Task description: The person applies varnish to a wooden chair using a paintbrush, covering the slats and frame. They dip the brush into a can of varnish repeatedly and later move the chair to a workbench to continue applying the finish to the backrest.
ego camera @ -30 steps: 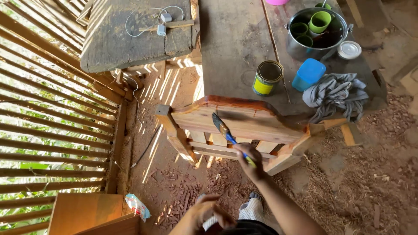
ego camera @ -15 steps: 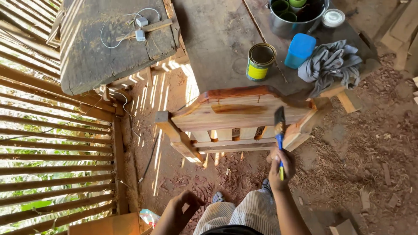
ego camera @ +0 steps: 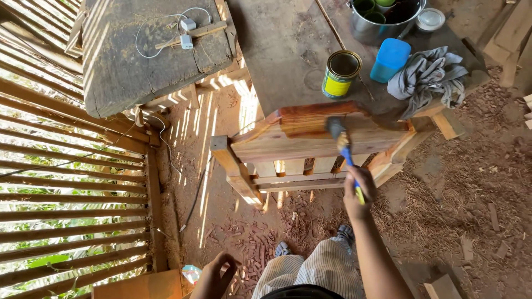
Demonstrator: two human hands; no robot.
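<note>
The wooden chair frame (ego camera: 327,147) leans on the near edge of the grey worktop (ego camera: 288,50), near the yellow varnish tin (ego camera: 341,72). Its top rail looks dark and wet; the wide board below looks mostly pale, so much seems left. The right hand (ego camera: 357,194) is closed around the blue-handled paintbrush (ego camera: 342,145), bristles on the rail. The left hand (ego camera: 213,276) hangs low, loosely curled, holding nothing

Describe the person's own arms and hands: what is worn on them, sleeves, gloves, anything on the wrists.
Both hands are bare: no gloves. The right hand and its forearm show no sleeve, watch or band up to the frame's lower edge. The left hand is also ungloved, with a bare wrist; little of that arm shows, so a sleeve higher up cannot be ruled out. No rings can be made out on the fingers.
</note>
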